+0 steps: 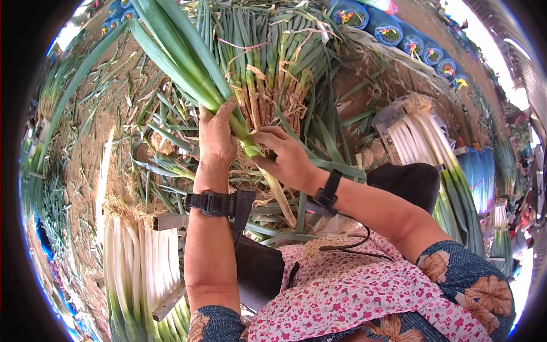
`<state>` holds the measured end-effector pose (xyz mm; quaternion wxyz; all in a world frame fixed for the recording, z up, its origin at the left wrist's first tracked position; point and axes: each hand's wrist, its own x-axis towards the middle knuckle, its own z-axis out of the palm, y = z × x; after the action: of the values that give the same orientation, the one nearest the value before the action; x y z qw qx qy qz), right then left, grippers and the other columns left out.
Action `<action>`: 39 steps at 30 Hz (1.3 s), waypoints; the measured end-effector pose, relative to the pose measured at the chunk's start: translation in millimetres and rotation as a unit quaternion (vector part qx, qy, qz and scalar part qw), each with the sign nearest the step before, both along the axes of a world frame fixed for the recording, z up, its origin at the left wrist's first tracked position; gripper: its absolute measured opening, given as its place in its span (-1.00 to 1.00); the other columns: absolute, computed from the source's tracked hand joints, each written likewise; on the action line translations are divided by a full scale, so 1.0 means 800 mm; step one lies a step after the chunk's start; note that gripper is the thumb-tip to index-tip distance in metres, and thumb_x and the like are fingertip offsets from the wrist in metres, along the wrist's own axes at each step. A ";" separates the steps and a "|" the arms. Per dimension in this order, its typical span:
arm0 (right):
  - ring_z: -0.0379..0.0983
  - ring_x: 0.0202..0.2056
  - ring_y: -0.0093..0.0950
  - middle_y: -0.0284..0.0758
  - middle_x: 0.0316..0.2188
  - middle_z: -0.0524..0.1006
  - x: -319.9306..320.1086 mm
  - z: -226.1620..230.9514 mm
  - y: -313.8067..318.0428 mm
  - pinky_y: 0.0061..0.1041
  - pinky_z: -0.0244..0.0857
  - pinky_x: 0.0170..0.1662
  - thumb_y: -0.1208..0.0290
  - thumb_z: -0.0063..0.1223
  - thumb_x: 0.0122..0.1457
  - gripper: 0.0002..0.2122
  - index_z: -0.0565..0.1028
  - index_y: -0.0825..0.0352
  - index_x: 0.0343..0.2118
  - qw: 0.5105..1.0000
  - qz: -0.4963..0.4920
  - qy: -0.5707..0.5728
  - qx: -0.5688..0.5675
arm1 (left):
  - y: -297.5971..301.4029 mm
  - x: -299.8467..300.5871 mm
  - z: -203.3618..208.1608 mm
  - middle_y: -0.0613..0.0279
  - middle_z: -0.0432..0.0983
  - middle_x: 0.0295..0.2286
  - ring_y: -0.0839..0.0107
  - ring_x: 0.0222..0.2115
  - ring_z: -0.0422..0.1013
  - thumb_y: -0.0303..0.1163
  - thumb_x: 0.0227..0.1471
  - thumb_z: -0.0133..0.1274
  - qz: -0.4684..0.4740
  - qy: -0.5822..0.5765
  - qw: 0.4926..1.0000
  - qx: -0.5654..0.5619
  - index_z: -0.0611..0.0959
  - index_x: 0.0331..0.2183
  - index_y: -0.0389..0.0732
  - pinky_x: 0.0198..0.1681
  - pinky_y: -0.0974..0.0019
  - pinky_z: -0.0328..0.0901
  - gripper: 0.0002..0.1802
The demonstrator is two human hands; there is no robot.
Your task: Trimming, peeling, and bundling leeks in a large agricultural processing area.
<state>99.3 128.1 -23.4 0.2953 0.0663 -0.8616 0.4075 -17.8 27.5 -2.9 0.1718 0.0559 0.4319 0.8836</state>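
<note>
My left hand point(218, 134) is wrapped round the stem of a leek point(176, 62), whose broad green leaves fan up to the upper left. Just below that grip, my right hand point(286, 158) pinches the same stem with thumb and fingertips, at a ragged pale-green spot. Under the right hand a pale yellowish length point(280, 199) slants downward; I cannot tell whether it is the stalk's lower end or a peeled outer layer. Beyond both hands lies a large bundle of untrimmed leeks point(268, 68) with brown, dry lower ends.
White-stemmed leeks lie in a metal rack point(171, 222) at lower left and in another stack point(424, 137) at right. Blue-wrapped bundles point(410, 43) line the upper right. Loose leaves litter the brown ground point(85, 171). My dark-clad knee point(407, 182) is near the right stack.
</note>
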 end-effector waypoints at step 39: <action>0.47 -0.43 -0.13 -0.07 -0.58 0.48 0.052 -0.032 -0.007 -0.29 0.35 -0.36 0.28 0.04 -0.18 -0.75 0.53 0.41 -0.59 0.929 -0.033 -0.360 0.073 | -0.006 -0.007 -0.007 0.18 0.41 -0.27 0.33 -0.37 0.42 -0.15 -0.12 0.16 0.233 0.021 0.907 -0.349 0.36 -0.05 -0.15 -0.39 0.25 0.41 -0.41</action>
<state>141.0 122.6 -49.1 -0.0273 -0.0917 -0.9392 0.3296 -23.3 22.7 -8.1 -0.0399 -0.0916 0.7166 0.6903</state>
